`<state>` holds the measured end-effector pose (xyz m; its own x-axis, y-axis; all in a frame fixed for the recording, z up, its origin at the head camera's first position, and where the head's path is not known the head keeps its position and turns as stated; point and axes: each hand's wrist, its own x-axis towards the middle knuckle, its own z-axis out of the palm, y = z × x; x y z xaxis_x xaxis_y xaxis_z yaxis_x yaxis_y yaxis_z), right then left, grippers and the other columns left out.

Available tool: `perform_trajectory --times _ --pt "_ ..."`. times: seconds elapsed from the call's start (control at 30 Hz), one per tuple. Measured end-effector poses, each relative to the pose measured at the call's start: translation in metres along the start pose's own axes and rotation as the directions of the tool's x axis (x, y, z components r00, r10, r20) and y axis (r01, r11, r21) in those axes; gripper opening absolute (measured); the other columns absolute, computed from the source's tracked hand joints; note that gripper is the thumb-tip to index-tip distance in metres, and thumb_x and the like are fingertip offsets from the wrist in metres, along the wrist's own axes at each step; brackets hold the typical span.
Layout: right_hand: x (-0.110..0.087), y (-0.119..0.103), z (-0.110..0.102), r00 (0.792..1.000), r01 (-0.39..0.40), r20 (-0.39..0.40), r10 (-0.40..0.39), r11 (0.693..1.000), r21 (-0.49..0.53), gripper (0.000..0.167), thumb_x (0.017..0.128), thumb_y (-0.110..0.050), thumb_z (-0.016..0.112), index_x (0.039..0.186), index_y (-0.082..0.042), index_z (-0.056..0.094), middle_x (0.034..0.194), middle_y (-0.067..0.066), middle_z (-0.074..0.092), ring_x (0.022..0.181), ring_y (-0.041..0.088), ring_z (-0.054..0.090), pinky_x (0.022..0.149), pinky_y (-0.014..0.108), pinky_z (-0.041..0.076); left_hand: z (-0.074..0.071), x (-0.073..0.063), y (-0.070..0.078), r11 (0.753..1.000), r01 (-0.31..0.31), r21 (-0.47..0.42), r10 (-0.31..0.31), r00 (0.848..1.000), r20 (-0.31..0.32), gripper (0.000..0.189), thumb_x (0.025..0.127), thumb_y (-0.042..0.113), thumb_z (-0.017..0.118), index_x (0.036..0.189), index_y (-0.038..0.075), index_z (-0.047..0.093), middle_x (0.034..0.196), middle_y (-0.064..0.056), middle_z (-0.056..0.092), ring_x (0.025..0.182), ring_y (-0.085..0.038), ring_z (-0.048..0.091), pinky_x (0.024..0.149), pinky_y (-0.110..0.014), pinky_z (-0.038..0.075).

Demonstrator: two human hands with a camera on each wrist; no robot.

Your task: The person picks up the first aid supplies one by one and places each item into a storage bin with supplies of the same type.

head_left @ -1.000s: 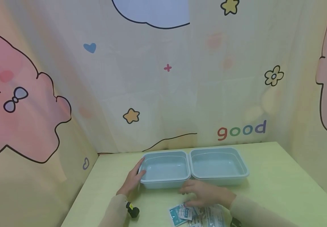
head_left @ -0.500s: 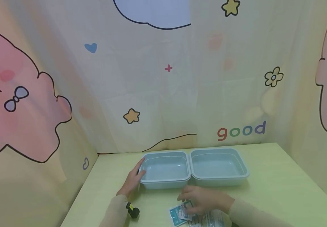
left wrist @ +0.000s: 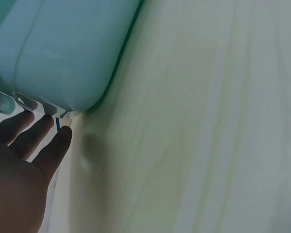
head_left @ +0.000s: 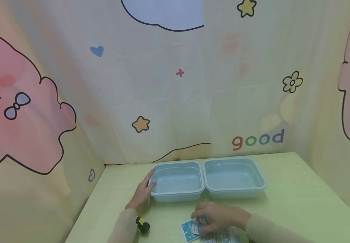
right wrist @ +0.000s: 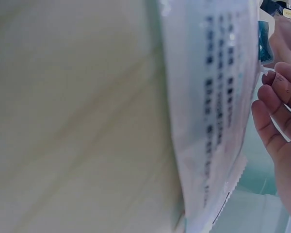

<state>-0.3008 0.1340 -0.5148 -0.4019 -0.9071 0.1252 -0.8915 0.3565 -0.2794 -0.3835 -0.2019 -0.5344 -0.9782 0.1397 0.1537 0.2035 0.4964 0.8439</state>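
Two light blue plastic trays stand side by side in the head view. My left hand grips the left end of the left tray, thumb over the rim and fingers along the outside. In the left wrist view, spread fingertips meet the end of that tray. My right hand is low over a group of flat packets in front of the trays. Its thumb and fingers pinch a small sealed packet, largely covered by the hand. Beneath lies a teal and white packet.
The right tray sits against the left one. A clear printed packet lies under the right wrist, at the lower frame edge. A black device is on the left wrist. Patterned cloth hangs behind the table.
My right hand has come down from near the trays' front onto the packets, and its fingers have closed in on a small one. The left hand and both trays have stayed in place.
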Motion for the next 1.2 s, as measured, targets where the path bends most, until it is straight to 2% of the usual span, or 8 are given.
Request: perform_trajectory --times 0.23,0.53,0.77,0.97,1.2 --pt "0.0005 -0.001 -0.001 0.999 0.037 0.009 -0.037 0.999 -0.02 0.045 0.09 -0.044 0.065 0.125 -0.016 0.064 0.112 -0.007 0.063 0.101 0.0 0.053 0.086 0.017 0.049 0.0004 0.0007 -0.0002 1.0 0.003 -0.001 -0.003 1.0 -0.001 0.058 0.099 0.026 0.05 0.153 0.031 0.031 0.16 -0.009 0.028 0.146 -0.039 0.026 0.115 -0.063 0.022" --pt "0.0025 0.0011 0.0004 0.995 0.104 0.019 -0.103 0.992 -0.07 0.036 0.088 -0.037 0.07 0.119 -0.018 0.067 0.101 -0.01 0.064 0.091 -0.005 0.053 0.081 0.008 0.045 0.0006 0.0025 -0.0013 1.0 0.017 0.011 -0.017 1.0 -0.005 0.058 0.099 0.027 0.05 0.153 0.032 0.031 0.16 -0.009 0.029 0.146 -0.039 0.026 0.115 -0.062 0.022" --pt "0.0037 0.0027 0.0018 0.995 0.076 0.061 -0.075 0.997 -0.018 0.033 0.089 -0.028 0.07 0.12 -0.02 0.066 0.1 -0.014 0.063 0.086 -0.008 0.05 0.075 0.006 0.044 0.0009 0.0027 -0.0034 1.0 0.016 0.01 -0.016 1.0 -0.008 0.058 0.098 0.028 0.051 0.153 0.032 0.031 0.16 -0.009 0.029 0.145 -0.039 0.026 0.114 -0.063 0.023" --pt "0.0056 0.0022 0.002 0.995 0.082 0.056 -0.084 0.996 0.028 0.03 0.087 -0.015 0.07 0.116 -0.019 0.068 0.093 -0.014 0.064 0.077 -0.009 0.049 0.068 0.002 0.042 0.0015 0.003 -0.0048 1.0 0.014 0.011 -0.014 1.0 -0.005 0.058 0.098 0.03 0.051 0.153 0.033 0.031 0.16 -0.008 0.028 0.146 -0.039 0.025 0.115 -0.063 0.022" --pt "0.0061 0.0034 0.0019 0.994 0.086 0.057 -0.091 0.993 0.086 0.03 0.088 -0.011 0.068 0.117 -0.017 0.069 0.094 -0.011 0.068 0.076 -0.008 0.052 0.068 0.001 0.043 0.0013 0.0024 -0.0037 1.0 0.014 -0.004 -0.014 1.0 -0.004 0.058 0.098 0.03 0.051 0.153 0.034 0.031 0.16 -0.007 0.027 0.147 -0.037 0.024 0.116 -0.062 0.021"
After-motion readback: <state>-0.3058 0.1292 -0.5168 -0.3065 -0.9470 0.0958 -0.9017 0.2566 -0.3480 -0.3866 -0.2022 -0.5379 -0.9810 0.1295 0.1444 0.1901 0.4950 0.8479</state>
